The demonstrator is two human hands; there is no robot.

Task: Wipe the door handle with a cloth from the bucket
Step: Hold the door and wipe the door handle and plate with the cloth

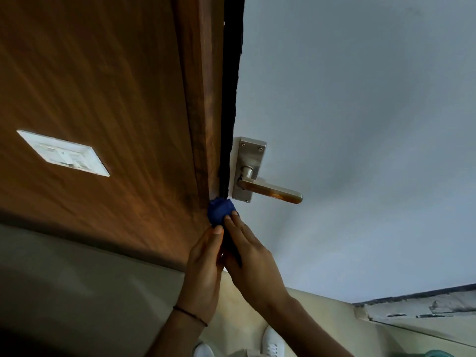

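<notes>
A metal lever door handle [270, 190] on a steel backplate [248, 161] is fixed to the pale grey door [360, 124]. A bunched blue cloth [220, 211] sits just below and left of the backplate, near the door's edge. My left hand [204, 269] and my right hand [251, 258] are pressed together around the cloth, fingertips on it. The cloth does not touch the lever. Most of the cloth is hidden between my palms.
A brown wooden panel [103, 86] with a white switch plate [64, 153] fills the left side. A dark gap [230, 99] runs between frame and door. My white shoes [273, 341] stand on the beige floor. A teal rim [438, 353] shows at the bottom right.
</notes>
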